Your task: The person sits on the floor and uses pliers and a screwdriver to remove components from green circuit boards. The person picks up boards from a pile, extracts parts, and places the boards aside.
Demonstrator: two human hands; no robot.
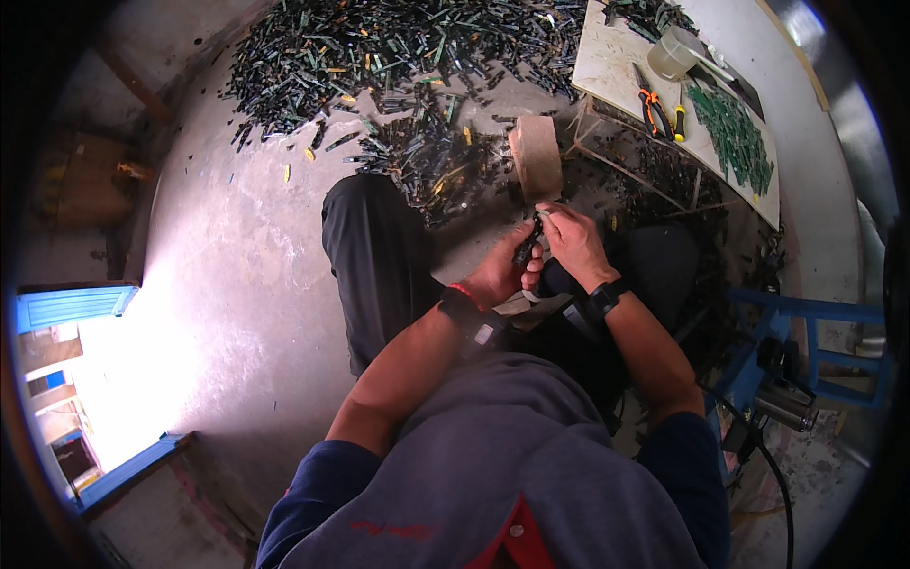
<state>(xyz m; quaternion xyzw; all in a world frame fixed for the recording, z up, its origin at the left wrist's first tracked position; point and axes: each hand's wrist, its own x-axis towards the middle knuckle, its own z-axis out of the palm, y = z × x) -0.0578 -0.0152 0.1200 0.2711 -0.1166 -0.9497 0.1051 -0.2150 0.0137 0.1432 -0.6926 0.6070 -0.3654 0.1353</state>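
Observation:
My left hand (506, 264) is closed around a small black strip-shaped electronic part (527, 246), held upright-slanted between thumb and fingers in front of my knees. At its upper end my right hand (574, 240) pinches with thumb and forefinger, the fingertips meeting the tip of the part. What exactly lies between those fingertips is too small to tell. Just beyond both hands a reddish brick-like block (538, 158) rests on the floor. Loose dark strips (434, 167) lie scattered to the left of the block.
A large heap of black and green strips (398, 53) covers the far floor. On a low white-topped table (611, 64) are orange-black pliers (654, 114), a yellow-handled screwdriver (680, 122), a plastic cup (670, 55) and green circuit-board strips (736, 139). A blue frame (775, 306) and metal cylinder (785, 407) stand right.

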